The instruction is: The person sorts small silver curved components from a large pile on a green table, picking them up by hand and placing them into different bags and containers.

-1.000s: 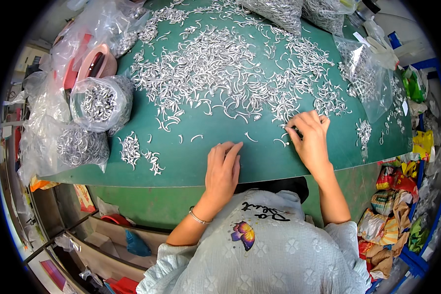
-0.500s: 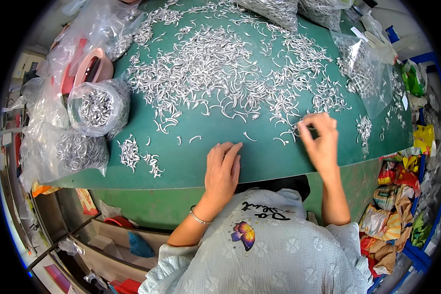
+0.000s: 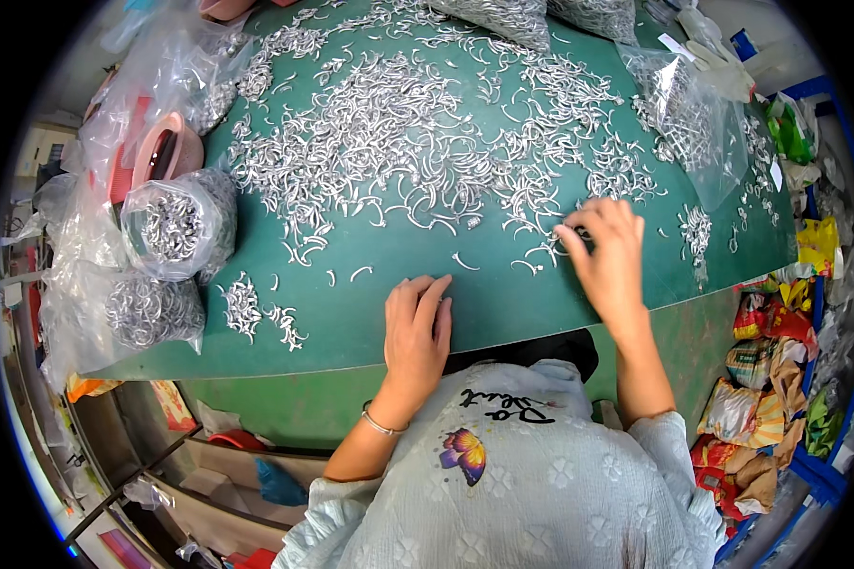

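Several small curved silver metal pieces [image 3: 399, 142] lie spread in a wide pile over a green table [image 3: 503, 303]. My left hand [image 3: 417, 327] rests flat on bare green near the front edge, fingers together, holding nothing. My right hand [image 3: 607, 251] is at the near right edge of the pile, its fingertips bent down and pinched on a few metal pieces. A few single pieces [image 3: 463, 261] lie between the two hands. Two small sorted heaps [image 3: 256, 313] sit to the left of my left hand.
Clear plastic bags of metal pieces [image 3: 171, 223] stand at the table's left edge, beside a pink bowl [image 3: 166, 147]. More clear bags [image 3: 678, 114] lie at the back right. Coloured wrappers [image 3: 759, 398] are piled below on the right. Shelves [image 3: 190, 474] run under the table.
My right hand went from lying flat to fingertips curled and pinched at the pile's edge, shifting slightly. My left hand has stayed in place.
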Motion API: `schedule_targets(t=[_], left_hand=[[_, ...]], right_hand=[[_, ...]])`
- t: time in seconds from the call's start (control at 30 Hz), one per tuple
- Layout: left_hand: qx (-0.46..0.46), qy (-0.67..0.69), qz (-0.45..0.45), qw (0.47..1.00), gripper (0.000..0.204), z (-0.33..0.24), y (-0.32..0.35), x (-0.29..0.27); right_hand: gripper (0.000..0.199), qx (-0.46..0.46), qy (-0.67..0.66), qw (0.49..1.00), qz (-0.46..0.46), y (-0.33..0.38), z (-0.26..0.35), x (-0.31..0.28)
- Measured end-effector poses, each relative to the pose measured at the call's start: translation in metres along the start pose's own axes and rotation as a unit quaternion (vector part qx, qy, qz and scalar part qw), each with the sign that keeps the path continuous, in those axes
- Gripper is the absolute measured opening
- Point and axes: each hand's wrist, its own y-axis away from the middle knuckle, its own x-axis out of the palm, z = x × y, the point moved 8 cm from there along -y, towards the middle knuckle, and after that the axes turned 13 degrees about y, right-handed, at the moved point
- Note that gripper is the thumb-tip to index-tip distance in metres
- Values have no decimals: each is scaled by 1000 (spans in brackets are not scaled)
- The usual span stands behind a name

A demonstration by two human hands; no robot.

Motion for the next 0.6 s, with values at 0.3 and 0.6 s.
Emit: schedule_targets(t=[0.3,0.6], left_hand=[[5,7,1,1000,33,0,0,-1],[-1,-6,6,1000,31,-2,0,0]], right_hand=[[7,45,-14,997,-56,3,-37,-12],[10,81,197,972,-103,8,-55,-29]])
